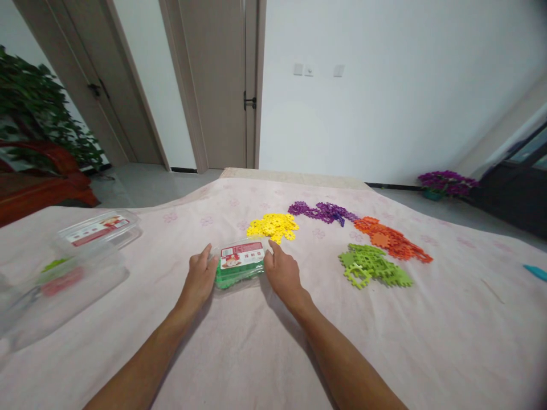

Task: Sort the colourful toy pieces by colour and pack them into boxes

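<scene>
A clear plastic box (243, 263) with a red-and-white label on its lid sits on the pink cloth in front of me, dark green pieces showing inside. My left hand (202, 270) grips its left end, and my right hand (282, 270) holds the right end with the thumb up at the lid's edge. Just behind the box lies a pile of yellow plastic building pieces (274, 226). To the right of my right hand is a heap of light green pieces (374, 266).
Purple pieces (322, 212) and orange pieces (391, 239) lie farther back. On the left stand a labelled clear box (100, 229) and a large clear container (68, 302) with red and green things in it. A blue object (536, 272) is at the right edge.
</scene>
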`<state>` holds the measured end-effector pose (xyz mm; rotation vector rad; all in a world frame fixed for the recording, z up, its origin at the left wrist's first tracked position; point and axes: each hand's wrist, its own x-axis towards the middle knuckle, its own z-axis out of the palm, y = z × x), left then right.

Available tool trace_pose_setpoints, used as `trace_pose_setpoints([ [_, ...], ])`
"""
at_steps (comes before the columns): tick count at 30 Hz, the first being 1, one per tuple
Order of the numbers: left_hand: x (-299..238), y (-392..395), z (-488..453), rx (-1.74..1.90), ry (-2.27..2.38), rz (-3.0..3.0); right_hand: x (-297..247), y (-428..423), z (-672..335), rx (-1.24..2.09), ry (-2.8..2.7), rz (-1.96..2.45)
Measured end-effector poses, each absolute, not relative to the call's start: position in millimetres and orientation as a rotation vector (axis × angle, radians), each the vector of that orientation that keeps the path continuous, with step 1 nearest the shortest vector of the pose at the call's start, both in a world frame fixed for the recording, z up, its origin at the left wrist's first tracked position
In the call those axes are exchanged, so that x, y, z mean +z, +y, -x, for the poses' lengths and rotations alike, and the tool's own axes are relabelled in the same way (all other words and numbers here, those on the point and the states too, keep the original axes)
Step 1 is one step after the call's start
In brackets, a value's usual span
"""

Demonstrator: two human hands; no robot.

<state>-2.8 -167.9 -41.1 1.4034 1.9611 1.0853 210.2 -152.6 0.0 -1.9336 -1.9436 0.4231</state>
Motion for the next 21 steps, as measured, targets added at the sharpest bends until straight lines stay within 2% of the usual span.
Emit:
trace_pose_setpoints([
  [14,-50,-188,7,1.102,1.910,-1.452,5,-155,-210,0.420,-2.023,1.873],
  [21,-31,-202,9,1.091,1.757,-1.367,3,-156,-209,0.431,-2.029,1.812],
])
